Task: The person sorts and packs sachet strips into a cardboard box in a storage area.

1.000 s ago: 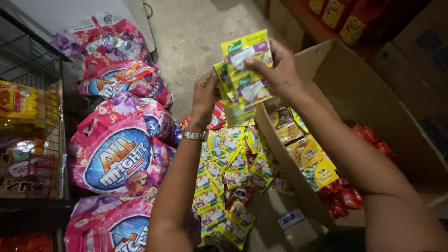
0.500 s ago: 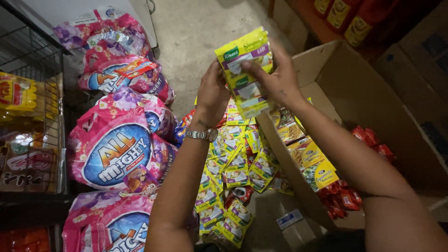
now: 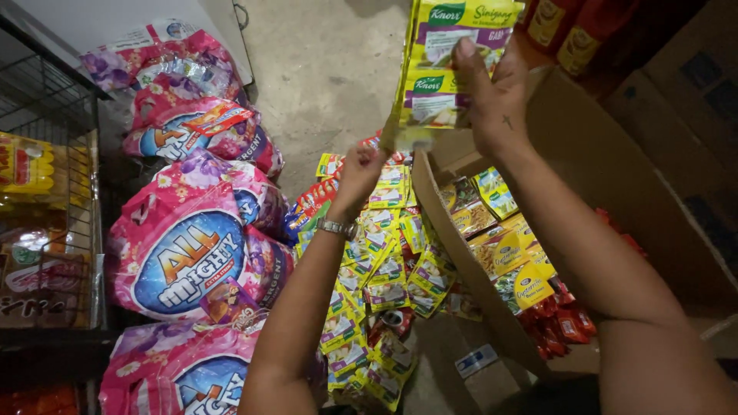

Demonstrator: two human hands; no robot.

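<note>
My right hand [image 3: 496,96] is raised high and grips a strip of yellow-green seasoning sachets [image 3: 442,65] near its top. My left hand [image 3: 361,173], with a metal watch on its wrist, pinches the strip's lower end. Below the hands, many strips of similar yellow sachets [image 3: 384,277] lie piled on the floor. An open cardboard box [image 3: 592,177] stands to the right and holds more yellow and red sachets [image 3: 511,257].
Large pink and purple detergent bags [image 3: 188,253] are stacked at the left. A black wire rack [image 3: 50,200] with packaged goods is at the far left. Red bottles [image 3: 573,31] and further cardboard boxes [image 3: 692,84] sit at the top right. Bare concrete floor [image 3: 323,69] lies ahead.
Both hands have lifted the sachet strip higher and stretched it out; the right hand went up, the left hand dropped to the strip's lower end.
</note>
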